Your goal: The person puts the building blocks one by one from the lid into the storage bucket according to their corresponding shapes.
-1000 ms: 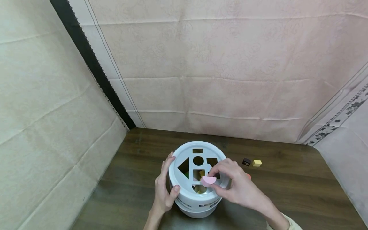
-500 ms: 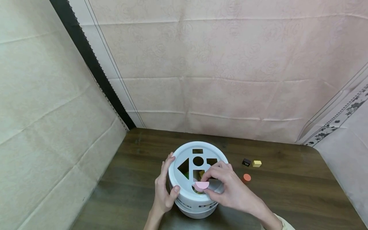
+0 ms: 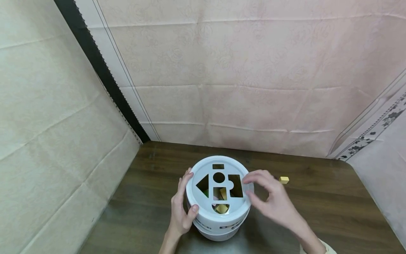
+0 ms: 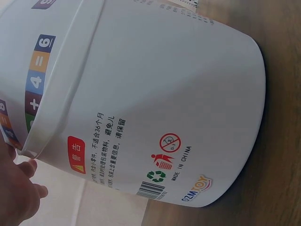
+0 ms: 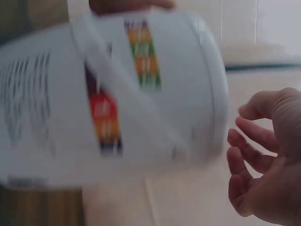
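Observation:
A white shape-sorter bucket stands upright on the table, its lid cut with a triangle, circle, half circle and several other holes. Yellow blocks show inside through the near holes, and a bit of green through the triangle. My left hand holds the bucket's left side, thumb in front and fingers behind; in the left wrist view part of that hand is at the lid's edge. Over the lid's right edge is my right hand, thumb and fingers apart, holding nothing.
A small yellow block lies on the dark wooden table, beyond the right hand. Pale cloth walls rise behind the table and at both sides. The right wrist view is blurred.
The pink half-round block has left my right fingers at the half-circle hole and is out of sight. My right hand moved right and opened, covering the black and orange blocks. The left hand stayed.

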A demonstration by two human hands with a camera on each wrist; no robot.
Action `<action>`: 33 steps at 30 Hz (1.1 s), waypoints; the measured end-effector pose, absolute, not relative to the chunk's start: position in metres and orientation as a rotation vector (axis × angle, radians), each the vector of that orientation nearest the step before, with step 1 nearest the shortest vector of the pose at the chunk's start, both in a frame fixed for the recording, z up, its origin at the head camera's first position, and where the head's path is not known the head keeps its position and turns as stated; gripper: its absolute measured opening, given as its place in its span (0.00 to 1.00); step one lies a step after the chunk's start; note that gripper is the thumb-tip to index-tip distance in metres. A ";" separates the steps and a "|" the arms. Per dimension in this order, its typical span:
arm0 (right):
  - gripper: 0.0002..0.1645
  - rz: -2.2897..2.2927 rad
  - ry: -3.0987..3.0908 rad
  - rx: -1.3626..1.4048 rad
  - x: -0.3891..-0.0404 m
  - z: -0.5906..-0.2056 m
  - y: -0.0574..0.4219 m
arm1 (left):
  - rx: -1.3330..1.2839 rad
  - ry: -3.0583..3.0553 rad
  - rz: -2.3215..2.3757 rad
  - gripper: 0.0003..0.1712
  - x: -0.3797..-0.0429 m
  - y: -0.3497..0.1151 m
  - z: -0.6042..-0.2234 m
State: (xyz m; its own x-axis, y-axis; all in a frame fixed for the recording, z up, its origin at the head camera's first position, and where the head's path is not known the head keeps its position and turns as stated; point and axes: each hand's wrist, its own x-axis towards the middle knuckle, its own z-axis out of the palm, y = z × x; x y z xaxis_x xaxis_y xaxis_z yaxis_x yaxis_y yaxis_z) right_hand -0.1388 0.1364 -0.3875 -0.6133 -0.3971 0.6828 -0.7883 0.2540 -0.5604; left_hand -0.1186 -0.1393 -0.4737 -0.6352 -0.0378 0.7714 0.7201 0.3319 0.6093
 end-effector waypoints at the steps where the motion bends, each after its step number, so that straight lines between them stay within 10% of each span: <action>1: 0.24 1.328 -2.139 1.025 -0.142 -0.390 0.144 | -0.598 -1.893 -1.368 0.42 -0.119 -0.139 -0.474; 33: 0.26 1.326 -2.595 0.377 -0.180 -0.557 0.253 | -0.617 -1.868 -1.372 0.42 -0.120 -0.139 -0.474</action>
State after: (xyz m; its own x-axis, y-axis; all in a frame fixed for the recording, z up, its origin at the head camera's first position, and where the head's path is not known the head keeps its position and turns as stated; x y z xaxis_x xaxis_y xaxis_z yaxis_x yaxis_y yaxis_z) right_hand -0.1799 0.2534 -0.5571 -0.9468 -0.1335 0.2928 -0.3155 0.5646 -0.7627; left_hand -0.1196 -0.1392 -0.4737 -0.6209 -0.0391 0.7829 0.7353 0.3169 0.5991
